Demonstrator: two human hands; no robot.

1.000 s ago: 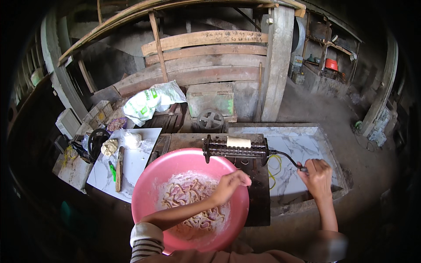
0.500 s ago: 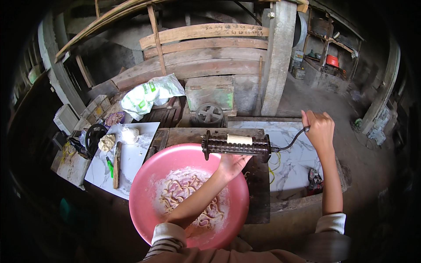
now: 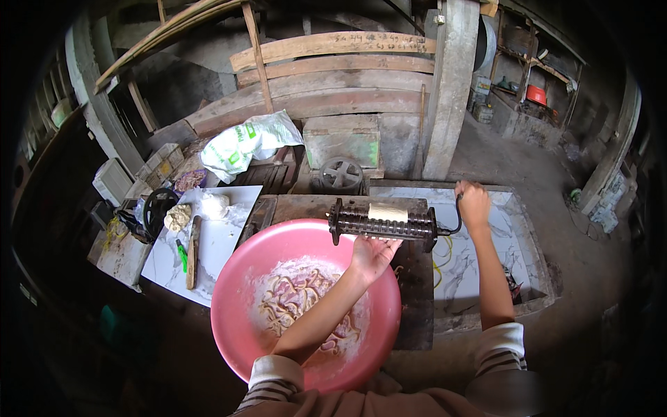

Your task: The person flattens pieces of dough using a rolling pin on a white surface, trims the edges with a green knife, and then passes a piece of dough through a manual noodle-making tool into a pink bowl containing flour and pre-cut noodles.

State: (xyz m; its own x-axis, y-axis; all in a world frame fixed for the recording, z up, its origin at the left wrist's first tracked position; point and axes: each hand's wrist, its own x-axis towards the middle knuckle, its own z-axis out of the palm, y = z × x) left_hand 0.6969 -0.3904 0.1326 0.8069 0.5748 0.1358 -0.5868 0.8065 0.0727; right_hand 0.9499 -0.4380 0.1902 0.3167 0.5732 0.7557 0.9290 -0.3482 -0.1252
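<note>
A dark hand-cranked dough cutting machine [image 3: 406, 228] stands over the far right rim of a pink basin [image 3: 233, 278]. On top of its rollers lies a pale sheet of dough [image 3: 388, 211]. My left hand [image 3: 374, 257] is open, palm up with fingers stretched out, just under the rollers. At the machine's right end, my right hand [image 3: 474, 201] is closed round the handle of the bent crank [image 3: 456, 226]. Cut dough strips [image 3: 295, 295] lie dusted with flour in the basin, partly hidden by my left forearm.
On the marbled board [image 3: 226, 243] at left lie a dough lump [image 3: 178, 217], a plastic bag [image 3: 212, 205], a wooden stick [image 3: 194, 254] and a green-handled tool [image 3: 182, 256]. Behind are a white sack [image 3: 253, 142] and a metal wheel [image 3: 340, 176]. A concrete post [image 3: 451, 90] rises behind the worktop.
My right hand has swung the crank handle left, closer to the machine. My left hand stays open beneath the rollers, and the dough sheet still lies on top. The whole view has shifted slightly.
</note>
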